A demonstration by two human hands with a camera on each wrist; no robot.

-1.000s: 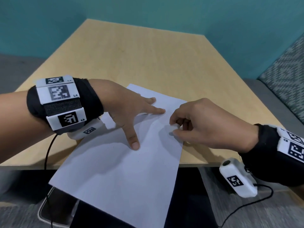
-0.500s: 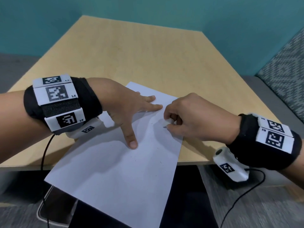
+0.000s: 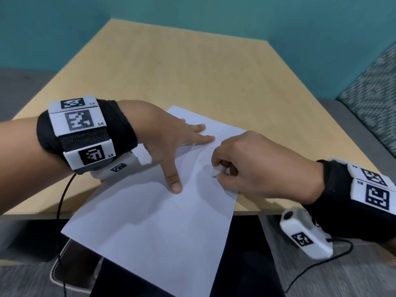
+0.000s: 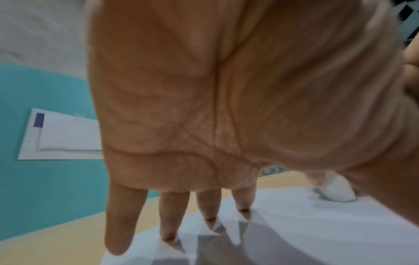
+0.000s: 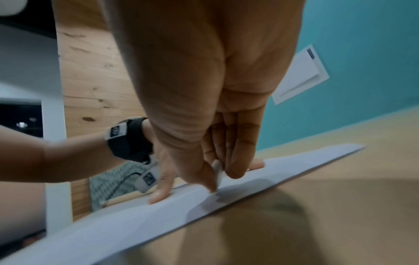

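Observation:
A white sheet of paper [image 3: 150, 221] lies askew on the wooden table [image 3: 182, 71], its near half hanging over the front edge. My left hand [image 3: 171, 142] presses flat on the sheet's far part, fingers and thumb spread straight; the left wrist view shows the fingertips [image 4: 167, 236] on the paper [image 4: 294, 233]. My right hand [image 3: 242, 166] pinches a small white eraser [image 3: 215, 170] between thumb and fingers and holds it down on the sheet near its right edge. The eraser [image 5: 217, 170] touches the paper [image 5: 113, 224] in the right wrist view, and it shows as a white lump [image 4: 335, 191] in the left wrist view.
Teal walls stand behind the table, with a white framed notice [image 4: 61, 134] on one. A patterned grey seat [image 3: 375, 93] is at the right. Cables from the wrist cameras hang below the front edge. A chair base [image 3: 70, 273] shows on the floor.
My right hand with the eraser has slid back and forth over the sheet: left and up, then back to the right and down. The left hand stays pressed on the paper.

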